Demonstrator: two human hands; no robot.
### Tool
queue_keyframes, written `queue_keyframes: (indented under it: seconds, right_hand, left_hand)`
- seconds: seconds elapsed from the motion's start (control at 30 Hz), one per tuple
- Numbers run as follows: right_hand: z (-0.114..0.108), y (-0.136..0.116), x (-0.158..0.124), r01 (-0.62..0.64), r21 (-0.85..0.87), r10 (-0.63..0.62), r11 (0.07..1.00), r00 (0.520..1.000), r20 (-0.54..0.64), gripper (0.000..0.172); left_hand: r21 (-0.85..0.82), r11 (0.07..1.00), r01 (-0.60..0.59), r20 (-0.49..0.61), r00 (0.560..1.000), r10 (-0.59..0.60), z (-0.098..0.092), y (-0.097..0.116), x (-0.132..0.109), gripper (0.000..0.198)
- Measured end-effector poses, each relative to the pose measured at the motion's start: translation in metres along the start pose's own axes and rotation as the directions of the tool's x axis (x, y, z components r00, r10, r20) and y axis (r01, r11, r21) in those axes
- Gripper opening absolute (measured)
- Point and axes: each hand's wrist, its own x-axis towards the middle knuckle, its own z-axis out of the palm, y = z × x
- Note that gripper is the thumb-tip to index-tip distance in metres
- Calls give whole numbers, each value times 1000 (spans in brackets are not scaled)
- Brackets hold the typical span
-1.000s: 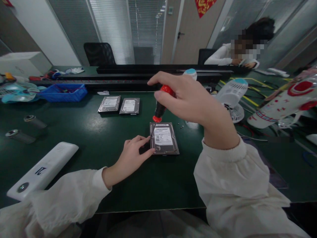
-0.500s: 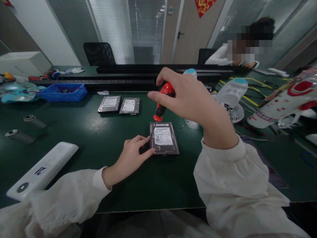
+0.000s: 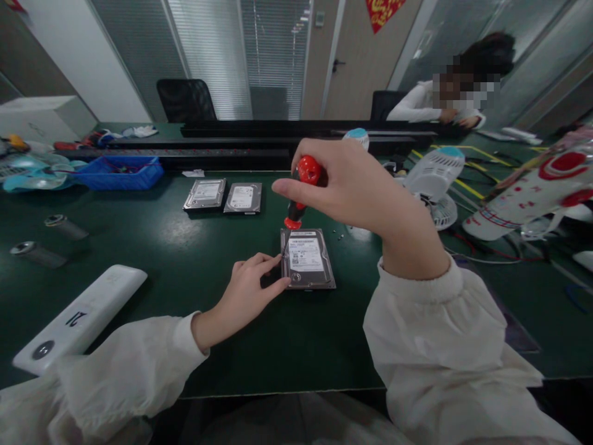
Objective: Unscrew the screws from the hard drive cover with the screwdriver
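Note:
A hard drive (image 3: 306, 258) with a white label lies flat on the dark green table before me. At its left edge is my left hand (image 3: 246, 295), thumb and index finger pressed to the side and near corner, the other fingers curled. Above the drive, my right hand (image 3: 348, 182) is closed around the red and black handle of a screwdriver (image 3: 295, 213). The thin shaft slants down to the drive's left edge, close to my left index finger; its tip is hard to make out. Several tiny screws (image 3: 340, 235) lie just right of the drive.
Two more hard drives (image 3: 243, 198) lie farther back. A blue bin (image 3: 121, 173), metal cylinders (image 3: 37, 254) and a white oblong device (image 3: 81, 318) are on the left. To the right stand a small white fan (image 3: 435, 179) and a patterned bottle (image 3: 523, 194). Another person (image 3: 417, 102) sits across.
My right hand has tipped slightly to the left, and the screwdriver handle has shifted and turned a little with it. My left hand and the hard drive stay in place.

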Motion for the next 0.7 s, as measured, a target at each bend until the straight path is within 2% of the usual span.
queue_keyframes:
  seconds: [0.1, 0.2, 0.4, 0.47, 0.6, 0.7]
  right_hand:
    - [-3, 1, -2, 31, 6, -31, 1000, 999, 26, 26]
    - [-4, 2, -2, 44, 33, -46, 998, 997, 60, 28]
    - [0, 5, -1, -5, -10, 5, 1000, 1000, 4, 30]
    - [-1, 4, -1, -1, 9, 1, 1000, 1000, 15, 26]
    - [-3, 1, -1, 3, 38, -5, 999, 999, 42, 34]
    - [-2, 1, -1, 8, 22, -8, 1000, 1000, 17, 30]
  left_hand:
    - [-5, 1000, -2, 5, 1000, 2, 0, 0, 0, 50]
    - [-10, 1000, -5, 4, 1000, 5, -1, 0, 0, 50]
    - [-13, 1000, -10, -2, 1000, 10, 0, -2, -1, 51]
    - [-16, 1000, -14, -1, 1000, 14, 0, -3, -1, 50]
    - [-20, 1000, -8, 11, 1000, 8, 0, -2, -1, 51]
    - [-16, 1000, -5, 7, 1000, 5, 0, -1, 0, 50]
